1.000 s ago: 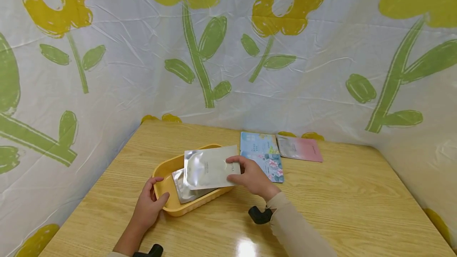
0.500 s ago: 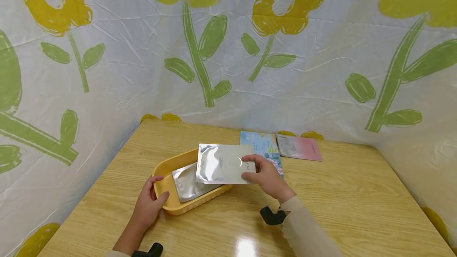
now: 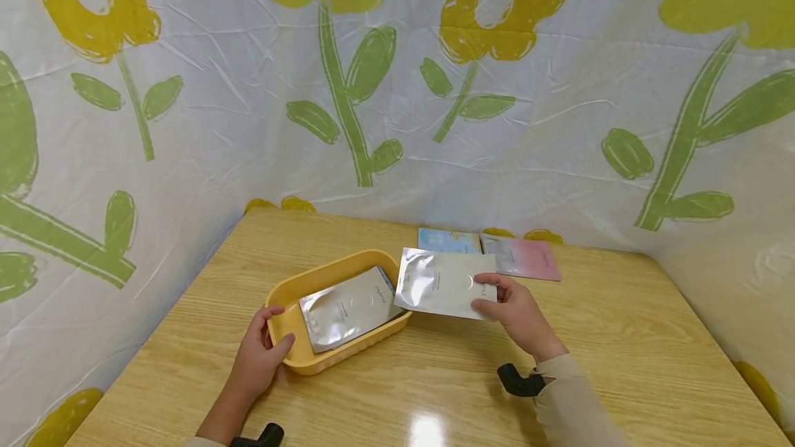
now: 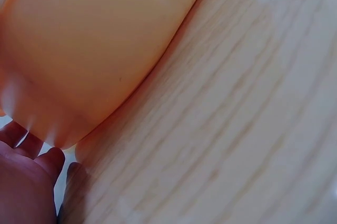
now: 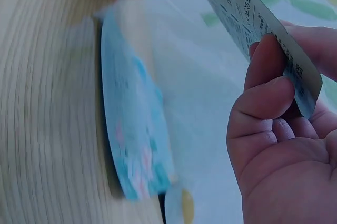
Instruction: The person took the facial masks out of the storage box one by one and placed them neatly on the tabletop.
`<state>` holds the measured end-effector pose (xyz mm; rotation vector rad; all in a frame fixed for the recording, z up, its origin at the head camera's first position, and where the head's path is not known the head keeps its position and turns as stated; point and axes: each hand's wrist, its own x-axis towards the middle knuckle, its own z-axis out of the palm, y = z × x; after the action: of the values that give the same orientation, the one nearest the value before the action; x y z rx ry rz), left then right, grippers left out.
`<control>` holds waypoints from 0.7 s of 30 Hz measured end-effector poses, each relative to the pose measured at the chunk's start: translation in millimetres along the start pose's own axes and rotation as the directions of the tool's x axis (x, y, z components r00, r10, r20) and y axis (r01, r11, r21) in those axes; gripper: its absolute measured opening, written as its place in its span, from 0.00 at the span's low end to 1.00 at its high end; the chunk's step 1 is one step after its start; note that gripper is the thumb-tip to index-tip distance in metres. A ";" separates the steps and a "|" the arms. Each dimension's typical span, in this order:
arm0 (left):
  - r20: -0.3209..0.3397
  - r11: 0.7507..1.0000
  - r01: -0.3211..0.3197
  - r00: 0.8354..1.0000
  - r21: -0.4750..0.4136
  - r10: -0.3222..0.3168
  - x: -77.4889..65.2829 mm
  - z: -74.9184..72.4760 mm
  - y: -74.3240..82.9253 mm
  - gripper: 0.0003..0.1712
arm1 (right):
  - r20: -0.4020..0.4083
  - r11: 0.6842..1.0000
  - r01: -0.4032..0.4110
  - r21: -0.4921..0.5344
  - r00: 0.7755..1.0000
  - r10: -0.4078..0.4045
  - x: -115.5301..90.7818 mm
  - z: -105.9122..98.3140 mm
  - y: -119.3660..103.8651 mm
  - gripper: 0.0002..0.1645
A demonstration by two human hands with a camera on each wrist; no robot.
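My left hand (image 3: 259,356) grips the near left end of a yellow plastic tray (image 3: 357,347), thumb and fingers over its rim. Inside it lies a silver sheet mask packet (image 3: 348,309), with a dark blue edge showing beneath. My right hand (image 3: 518,316) pinches a second silver sheet mask packet (image 3: 435,285) by its right end. That packet is held in the air, its left corner close to the tray's right rim, and overlaps the blue floral packet (image 3: 447,240) behind. In the right wrist view, the held packet's printed back (image 5: 245,16) faces the camera.
A pink and silver packet (image 3: 534,259) lies right beside the blue one, near the back edge of the wooden table (image 3: 621,336). A flower-printed cloth (image 3: 397,157) hangs behind the table and along both sides.
My right hand has carried the silver packet rightward from over the tray, uncovering the packet inside and covering most of the blue one. My left hand has stayed on the tray.
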<state>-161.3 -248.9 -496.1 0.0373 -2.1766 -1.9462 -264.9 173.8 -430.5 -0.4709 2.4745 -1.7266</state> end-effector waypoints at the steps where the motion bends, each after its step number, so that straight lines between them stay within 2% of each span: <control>1: -0.002 1.000 -0.001 1.000 0.002 0.001 0.0 0.0 0.2 0.27 | -0.011 1.000 -0.003 -0.011 1.000 0.003 -1.6 -4.5 1.6 0.29; 12: -0.003 1.000 0.007 1.000 0.001 -0.007 -0.1 -0.7 2.7 0.28 | -0.106 0.991 -0.064 -0.116 0.993 0.051 -20.2 -51.1 24.1 0.28; 21: 0.003 1.000 0.002 1.000 0.014 -0.002 -1.0 -0.3 2.2 0.28 | -0.177 0.981 -0.110 -0.161 0.981 0.081 -31.2 -73.3 36.3 0.30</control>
<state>-160.0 -248.8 -494.1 0.0389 -2.1929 -1.9337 -260.5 260.5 -441.1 -0.2199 2.7273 -1.5891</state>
